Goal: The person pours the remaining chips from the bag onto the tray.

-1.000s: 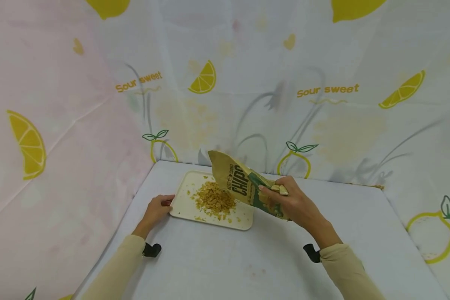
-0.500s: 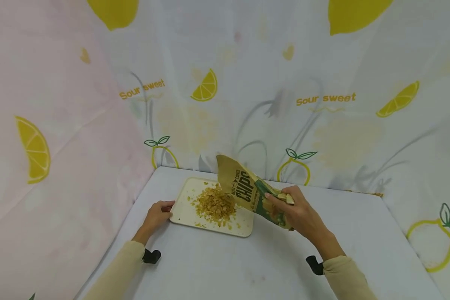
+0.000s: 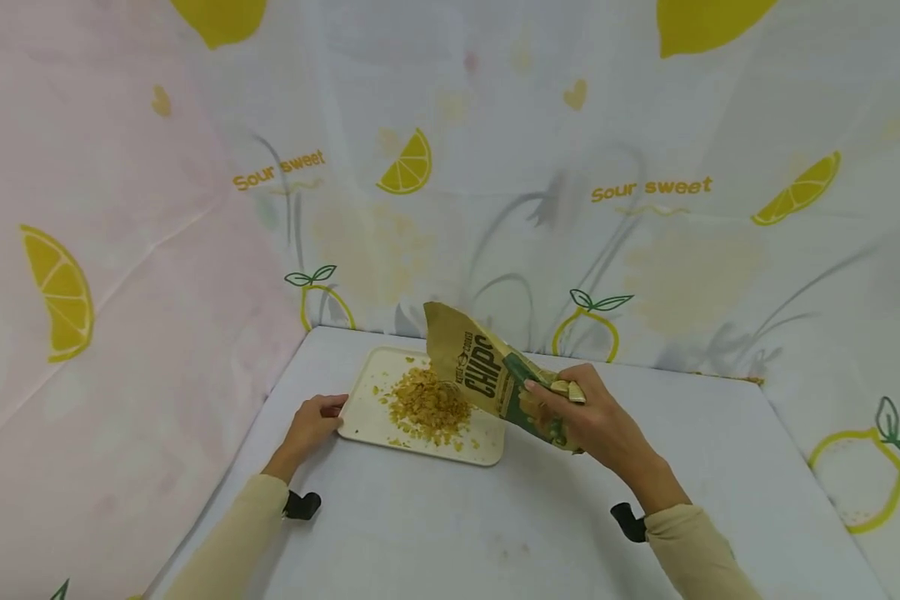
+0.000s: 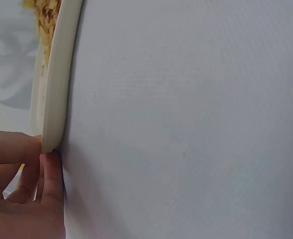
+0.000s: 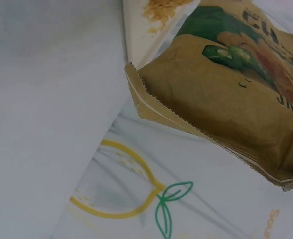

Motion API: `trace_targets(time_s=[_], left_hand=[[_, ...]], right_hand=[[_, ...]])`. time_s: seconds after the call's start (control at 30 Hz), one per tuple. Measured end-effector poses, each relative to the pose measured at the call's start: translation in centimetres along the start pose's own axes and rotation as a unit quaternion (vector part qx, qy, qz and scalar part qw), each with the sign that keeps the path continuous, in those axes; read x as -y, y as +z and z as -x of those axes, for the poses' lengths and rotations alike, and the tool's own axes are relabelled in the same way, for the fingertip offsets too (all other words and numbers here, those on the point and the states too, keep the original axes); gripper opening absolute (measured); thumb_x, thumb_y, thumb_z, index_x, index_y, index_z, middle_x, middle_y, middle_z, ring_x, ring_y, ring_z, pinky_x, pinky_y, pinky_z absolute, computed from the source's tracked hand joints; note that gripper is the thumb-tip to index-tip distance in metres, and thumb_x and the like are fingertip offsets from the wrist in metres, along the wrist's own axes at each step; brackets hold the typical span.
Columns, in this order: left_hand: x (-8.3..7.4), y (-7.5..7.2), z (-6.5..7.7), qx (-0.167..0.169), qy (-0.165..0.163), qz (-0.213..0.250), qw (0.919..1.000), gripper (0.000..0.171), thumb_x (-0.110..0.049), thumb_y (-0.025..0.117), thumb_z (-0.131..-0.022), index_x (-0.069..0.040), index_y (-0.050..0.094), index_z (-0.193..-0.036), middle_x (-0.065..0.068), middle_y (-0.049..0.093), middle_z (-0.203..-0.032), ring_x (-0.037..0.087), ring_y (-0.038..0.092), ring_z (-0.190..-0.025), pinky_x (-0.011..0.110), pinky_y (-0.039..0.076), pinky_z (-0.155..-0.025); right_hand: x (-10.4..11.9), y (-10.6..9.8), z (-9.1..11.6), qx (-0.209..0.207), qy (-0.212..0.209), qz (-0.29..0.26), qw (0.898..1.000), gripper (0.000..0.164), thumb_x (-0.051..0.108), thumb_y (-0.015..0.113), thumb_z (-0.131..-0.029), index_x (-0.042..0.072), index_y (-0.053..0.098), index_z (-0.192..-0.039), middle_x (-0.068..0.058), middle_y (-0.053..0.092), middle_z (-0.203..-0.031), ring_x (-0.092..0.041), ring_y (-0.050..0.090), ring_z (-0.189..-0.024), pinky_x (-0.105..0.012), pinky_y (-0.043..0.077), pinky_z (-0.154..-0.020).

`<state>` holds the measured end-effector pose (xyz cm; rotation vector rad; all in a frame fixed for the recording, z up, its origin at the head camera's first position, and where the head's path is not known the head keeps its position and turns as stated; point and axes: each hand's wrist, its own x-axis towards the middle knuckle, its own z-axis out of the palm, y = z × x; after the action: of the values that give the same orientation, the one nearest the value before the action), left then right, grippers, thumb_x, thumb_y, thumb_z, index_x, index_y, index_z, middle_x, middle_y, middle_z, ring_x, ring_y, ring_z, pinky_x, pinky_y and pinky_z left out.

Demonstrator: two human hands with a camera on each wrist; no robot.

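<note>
My left hand (image 3: 311, 429) pinches the left end of a cream tray (image 3: 360, 421). In the left wrist view, the thumb lies on the tray's rim (image 4: 57, 99) and fingers reach beneath it. A heap of crushed chips (image 3: 423, 404) lies on the tray, with loose crumbs around it. My right hand (image 3: 592, 417) grips a brown and green chip bag (image 3: 465, 354) near its lower end. The bag slants mouth-down over the right part of the heap. Its sealed end (image 5: 186, 124) fills much of the right wrist view, where the hand itself is hidden.
A white cloth covers the table (image 3: 420, 533). Behind it hangs a lemon-print backdrop (image 3: 480, 233), close to the tray's far edge, and it continues along the left side.
The bag has shifted slightly right and then a little back left over the tray. Both hands keep their grips; the heap looks much the same. The head view has tilted slightly.
</note>
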<state>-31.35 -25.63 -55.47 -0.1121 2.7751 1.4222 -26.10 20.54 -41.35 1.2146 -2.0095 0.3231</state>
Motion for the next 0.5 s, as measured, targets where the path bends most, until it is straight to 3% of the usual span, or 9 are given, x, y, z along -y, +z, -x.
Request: trace_targets(time_s=[0.2, 0.4, 0.5], left_hand=[[0.0, 0.0, 0.3, -0.002, 0.003, -0.002, 1.0000, 0.045, 0.006, 0.063, -0.084, 0.004, 0.060, -0.129, 0.021, 0.060, -0.114, 0.032, 0.056, -0.104, 0.038, 0.047, -0.081], [0.1, 0.1, 0.0, 0.000, 0.006, -0.006, 1.0000, 0.045, 0.006, 0.063, -0.084, 0.003, 0.060, -0.129, 0.020, 0.060, -0.113, 0.032, 0.056, -0.103, 0.036, 0.047, -0.080], [0.1, 0.0, 0.0, -0.001, 0.007, -0.006, 1.0000, 0.045, 0.006, 0.063, -0.084, 0.003, 0.060, -0.129, 0.020, 0.060, -0.113, 0.032, 0.056, -0.103, 0.037, 0.047, -0.081]], right_hand=[[-0.1, -1.3, -1.0, -0.049, -0.007, 0.007, 0.999, 0.041, -0.001, 0.034, -0.102, 0.006, 0.065, -0.127, -0.021, 0.048, -0.100, -0.029, 0.044, -0.087, -0.034, 0.039, -0.067], [0.0, -0.6, 0.0, -0.002, -0.005, 0.004, 1.000, 0.044, 0.005, 0.027, -0.104, 0.007, 0.065, -0.128, -0.019, 0.050, -0.100, -0.027, 0.045, -0.088, -0.034, 0.045, -0.068], [-0.1, -1.1, -0.1, -0.007, -0.005, 0.013, 1.000, 0.044, 0.005, 0.028, -0.104, 0.007, 0.064, -0.129, -0.019, 0.049, -0.100, -0.027, 0.045, -0.089, -0.033, 0.044, -0.067]])
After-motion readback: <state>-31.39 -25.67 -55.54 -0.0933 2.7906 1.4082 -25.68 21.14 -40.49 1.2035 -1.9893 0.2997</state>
